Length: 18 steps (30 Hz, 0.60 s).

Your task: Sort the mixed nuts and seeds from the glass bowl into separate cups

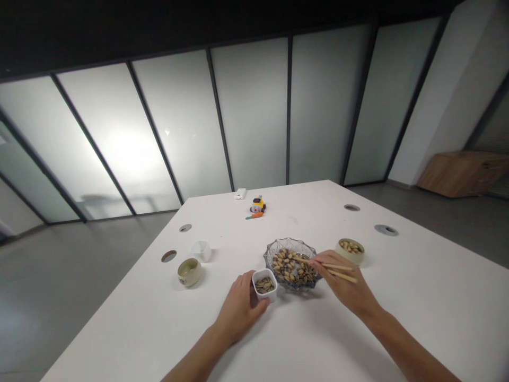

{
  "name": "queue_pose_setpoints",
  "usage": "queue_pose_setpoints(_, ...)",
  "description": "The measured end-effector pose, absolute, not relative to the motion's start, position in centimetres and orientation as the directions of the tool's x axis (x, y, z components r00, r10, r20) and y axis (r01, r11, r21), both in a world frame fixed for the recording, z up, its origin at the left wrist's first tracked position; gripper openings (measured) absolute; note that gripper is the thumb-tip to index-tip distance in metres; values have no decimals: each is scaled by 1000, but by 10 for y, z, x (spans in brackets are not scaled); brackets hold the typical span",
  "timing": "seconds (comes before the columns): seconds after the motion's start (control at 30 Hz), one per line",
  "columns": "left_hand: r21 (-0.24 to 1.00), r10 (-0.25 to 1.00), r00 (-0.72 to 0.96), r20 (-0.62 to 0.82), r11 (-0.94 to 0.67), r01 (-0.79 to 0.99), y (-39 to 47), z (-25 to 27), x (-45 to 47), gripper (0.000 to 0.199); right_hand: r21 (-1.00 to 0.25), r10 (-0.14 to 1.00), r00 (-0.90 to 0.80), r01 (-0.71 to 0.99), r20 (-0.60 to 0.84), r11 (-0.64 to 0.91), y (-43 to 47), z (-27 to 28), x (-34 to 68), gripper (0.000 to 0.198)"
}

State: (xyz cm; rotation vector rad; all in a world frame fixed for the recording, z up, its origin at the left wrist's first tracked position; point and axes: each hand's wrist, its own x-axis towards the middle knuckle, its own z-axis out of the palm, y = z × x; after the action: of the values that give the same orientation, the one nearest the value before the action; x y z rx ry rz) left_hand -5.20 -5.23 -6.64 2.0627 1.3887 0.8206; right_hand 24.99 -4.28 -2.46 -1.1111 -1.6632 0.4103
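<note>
My left hand [242, 306] is closed around a small white square cup [272, 295] with sunflower seeds [264, 285] in it. The cup stands beside a scalloped clear glass bowl [274, 249] that holds pistachios [283, 260] and more sunflower seeds. In my right hand [345, 284] is a pair of wooden chopsticks [338, 267]. Their tips reach down among the nuts in the glass bowl; whether they pinch one is too small to tell. Just behind my right hand sits a round cream bowl [355, 258] with pistachios inside.
On the left of the white table [318, 339] stand a greenish ceramic bowl [190, 272] and a white cup [201, 251]. Farther back are a yellow toy vehicle [258, 205], an orange-and-green carrot-like item [254, 216] and a white box [240, 194]. Several round cable holes pierce the tabletop.
</note>
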Motion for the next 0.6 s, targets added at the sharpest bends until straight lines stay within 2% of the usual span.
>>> queue_pose_setpoints(0.1, 705, 935, 288, 209, -348, 618, -52, -67, -52, 54, -718, 811, 8, 470, 586, 514, -43, -21, 251, 43)
queue_pose_setpoints(0.3, 702, 934, 293, 206, -349, 620, -53, -64, -52, 56, -645, 714, 122, 554, 689, 527, -46, -11, 256, 43)
queue_pose_setpoints(0.5, 700, 946, 276, 167, -311, 643, -53, -64, -51, 60, -726, 771, 120, 452, 626, 519, -55, -3, 245, 50)
queue_pose_setpoints(0.6, 700, 944, 278, 177, -319, 638, -53, -64, -51, 58, -717, 764, 105, 445, 636, 536, -56, -1, 244, 51)
